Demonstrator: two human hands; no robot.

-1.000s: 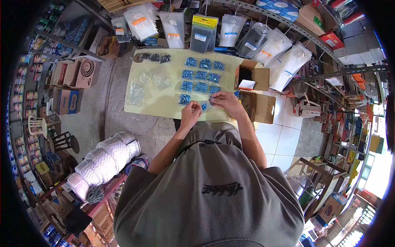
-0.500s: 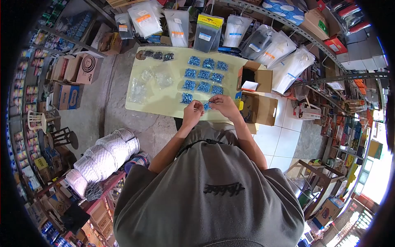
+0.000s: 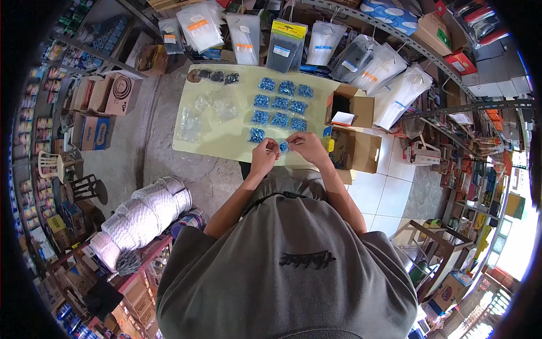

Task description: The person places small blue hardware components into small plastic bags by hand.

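Note:
Near the front edge of the pale yellow table (image 3: 226, 144), my left hand (image 3: 264, 157) and my right hand (image 3: 306, 148) pinch a small clear bag of blue pieces (image 3: 283, 147) between them. The fingers of both hands are closed at its upper edges. The kind of the blue pieces is too small to make out. Just beyond my left hand lies a filled bag of blue pieces (image 3: 257, 135). Farther back, several more such bags (image 3: 279, 102) lie in rows.
Clear plastic bags (image 3: 224, 108) lie on the table's left half, with dark bagged items (image 3: 216, 75) behind. Open cardboard boxes (image 3: 364, 151) stand at its right edge. Packs of cable ties (image 3: 282, 48) hang along the far side. A large rope roll (image 3: 144, 212) sits at lower left.
My right hand has shifted very slightly down beside the small bag. My left hand stays nearly where it was, and the other bags have not moved.

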